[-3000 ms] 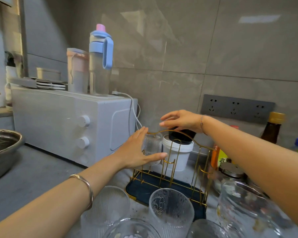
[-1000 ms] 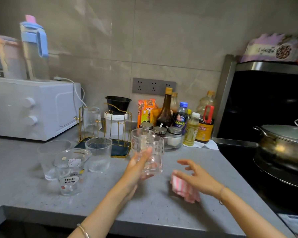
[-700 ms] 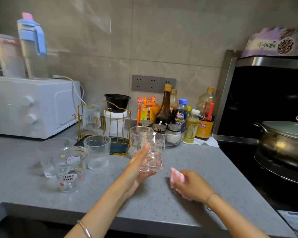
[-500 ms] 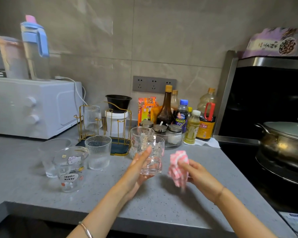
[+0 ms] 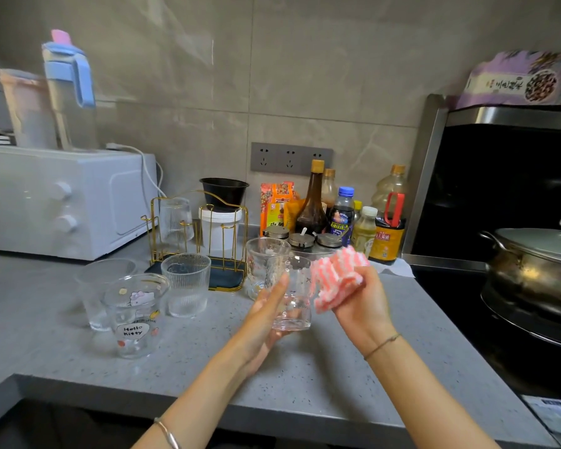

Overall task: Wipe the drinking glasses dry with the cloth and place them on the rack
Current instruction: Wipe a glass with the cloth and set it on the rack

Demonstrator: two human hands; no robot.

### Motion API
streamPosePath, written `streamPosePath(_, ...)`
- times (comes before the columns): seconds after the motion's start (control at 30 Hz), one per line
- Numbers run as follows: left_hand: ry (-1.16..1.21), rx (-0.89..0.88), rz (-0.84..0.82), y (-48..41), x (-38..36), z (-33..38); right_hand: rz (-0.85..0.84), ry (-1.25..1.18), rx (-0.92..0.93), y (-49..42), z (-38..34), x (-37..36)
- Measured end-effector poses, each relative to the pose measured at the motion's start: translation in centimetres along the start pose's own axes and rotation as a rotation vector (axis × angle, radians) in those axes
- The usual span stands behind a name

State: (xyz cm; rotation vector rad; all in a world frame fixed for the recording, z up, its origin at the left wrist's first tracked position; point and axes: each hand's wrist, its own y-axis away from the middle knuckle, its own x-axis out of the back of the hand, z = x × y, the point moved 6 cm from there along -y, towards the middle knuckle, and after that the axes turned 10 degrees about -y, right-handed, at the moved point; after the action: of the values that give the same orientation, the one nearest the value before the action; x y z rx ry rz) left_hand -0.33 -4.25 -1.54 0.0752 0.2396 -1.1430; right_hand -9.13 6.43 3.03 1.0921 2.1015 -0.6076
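Plainly, "Hello Kitty" is printed on the cartoon glass (image 5: pixel 136 314) at the front left of the grey counter (image 5: pixel 208 367); the labels on the bottles (image 5: pixel 342 218) by the wall are too small to read. The left hand (image 5: pixel 266 319) holds a clear glass (image 5: pixel 290 293) upright, palm at its base, fingers reaching up its side. The right hand (image 5: pixel 360 303) clutches the bunched pink-and-white cloth (image 5: pixel 336 277) right beside that glass's rim. Behind, one ribbed glass (image 5: pixel 175 220) sits upturned on the gold rack (image 5: pixel 227 228)

Glasses (image 5: pixel 187 283): six
Cloth (image 5: pixel 337 277): one
Rack (image 5: pixel 225 277): one
Hands: two, left hand (image 5: pixel 266 319) and right hand (image 5: pixel 363 303)
Lidded jars (image 5: pixel 302 240): three
Wall sockets (image 5: pixel 290 157): three
Pot (image 5: pixel 538 267): one
Toaster oven (image 5: pixel 62 202): one
Bottles (image 5: pixel 314 205): several, packed too close to count
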Motion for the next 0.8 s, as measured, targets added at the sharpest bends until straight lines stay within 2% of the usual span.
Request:
streamPosePath(0.07, -0.055, -0.004, -0.011, 0.1, -0.3, 0.0, -0.102, 0.241, 0.133, 0.3, 0.6, -1.2)
streamPosePath(0.13, -0.038, 0.002, -0.04, 0.1, -0.9, 0.1, -0.274, 0.641, 0.268, 1.1, 2.2, -2.4)
streamPosePath(0.2, -0.02, 0.013, -0.05, 0.3, -1.2, 0.5, -0.421, 0.977, 0.521, 2.6, 3.5, -2.5)
streamPosePath(0.23, -0.022, 0.01, -0.052, 0.5, -1.2, 0.8, -0.446, 1.045, 0.618, 3.7, 3.7, -2.7)
streamPosePath(0.37, -0.024, -0.038, -0.086, 0.6, -1.3, 2.1, -0.522, 1.195, 0.859, 6.6, 4.6, -3.0)
streamPosePath(0.53, 0.068, -0.04, -0.084, 0.9, -1.6, 1.9, -0.507, 1.15, 0.834, 5.9, 3.3, -4.0)
streamPosePath(0.8, 0.085, -0.089, -0.088, 1.8, -1.8, 2.6, -0.457, 1.182, 0.739, 4.0, 1.8, -5.8)
